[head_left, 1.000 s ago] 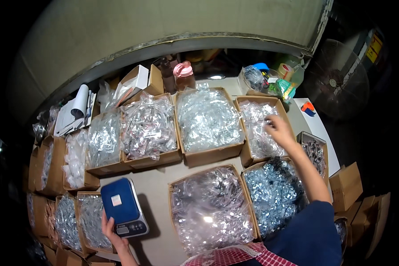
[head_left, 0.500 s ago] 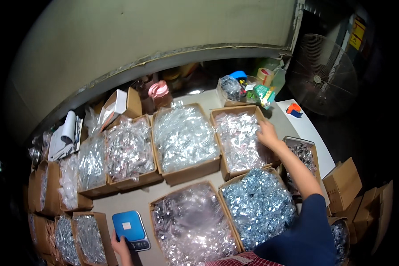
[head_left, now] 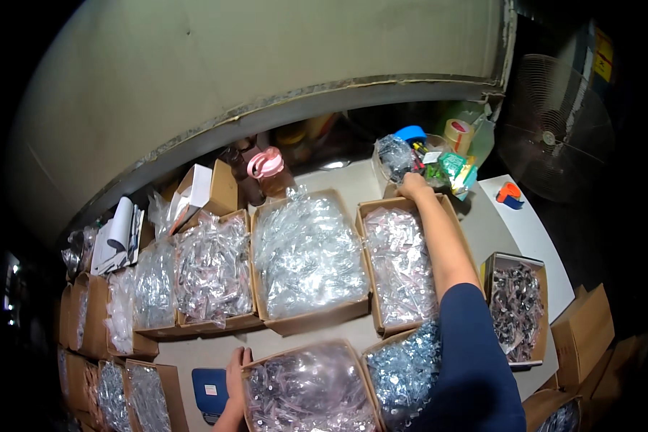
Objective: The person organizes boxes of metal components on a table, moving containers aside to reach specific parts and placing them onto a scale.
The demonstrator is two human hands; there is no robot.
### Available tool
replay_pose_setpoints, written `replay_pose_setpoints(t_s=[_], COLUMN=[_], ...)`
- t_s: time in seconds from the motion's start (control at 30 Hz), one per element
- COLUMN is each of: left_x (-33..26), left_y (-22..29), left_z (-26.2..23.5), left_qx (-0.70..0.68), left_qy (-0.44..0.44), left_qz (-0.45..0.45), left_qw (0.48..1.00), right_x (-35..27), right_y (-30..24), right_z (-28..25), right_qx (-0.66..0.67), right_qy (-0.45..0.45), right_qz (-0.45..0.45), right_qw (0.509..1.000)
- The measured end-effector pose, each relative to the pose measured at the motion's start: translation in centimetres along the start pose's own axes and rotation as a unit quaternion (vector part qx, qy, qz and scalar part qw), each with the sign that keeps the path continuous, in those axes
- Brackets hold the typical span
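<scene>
My right arm reaches across to the far rim of a cardboard box packed with small clear bags. There my right hand is closed, its fingers bent over the rim and partly hidden. My left hand lies along the left wall of a nearer box, which holds purplish clear bags with small metal parts. Its fingers are stretched out, with no object showing in them. Left of that hand sits a blue-topped digital scale. Under my right arm, a box of bluish bags is partly covered.
A box of clear bags stands in the middle, with more filled boxes to the left. Behind are a pink-lidded bottle and a small box of odds and ends. At right are a box of dark parts, a tape dispenser and a fan.
My right hand has gone from the bag box's right rim to its far rim. My left hand has left the scale for the wall of the near box. The view has shifted.
</scene>
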State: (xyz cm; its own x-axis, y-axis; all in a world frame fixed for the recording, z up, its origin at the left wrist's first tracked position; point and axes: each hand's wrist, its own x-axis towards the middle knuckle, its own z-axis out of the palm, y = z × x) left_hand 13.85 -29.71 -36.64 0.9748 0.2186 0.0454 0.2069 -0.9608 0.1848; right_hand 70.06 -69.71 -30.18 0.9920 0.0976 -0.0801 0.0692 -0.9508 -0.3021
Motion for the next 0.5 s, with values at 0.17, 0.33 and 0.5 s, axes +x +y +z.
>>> replay_pose_setpoints(t_s=[0.17, 0.33, 0.5], left_x=[0.6, 0.2, 1.0], left_y=[0.6, -0.7, -0.5], left_z=[0.1, 1.5, 1.9], left_qx=[0.01, 0.014, 0.017], left_qy=[0.009, 0.027, 0.029], left_qz=[0.01, 0.011, 0.017], left_qw=[1.0, 0.999, 0.999], right_x=[4.3, 7.4, 10.5], right_y=[0.9, -2.0, -4.3], right_z=[1.0, 3.8, 3.0], right_qx=[-0.038, -0.022, -0.008], right_qy=[0.045, 0.129, 0.068], right_qz=[-0.086, -0.101, -0.109], right_qw=[0.994, 0.986, 0.992])
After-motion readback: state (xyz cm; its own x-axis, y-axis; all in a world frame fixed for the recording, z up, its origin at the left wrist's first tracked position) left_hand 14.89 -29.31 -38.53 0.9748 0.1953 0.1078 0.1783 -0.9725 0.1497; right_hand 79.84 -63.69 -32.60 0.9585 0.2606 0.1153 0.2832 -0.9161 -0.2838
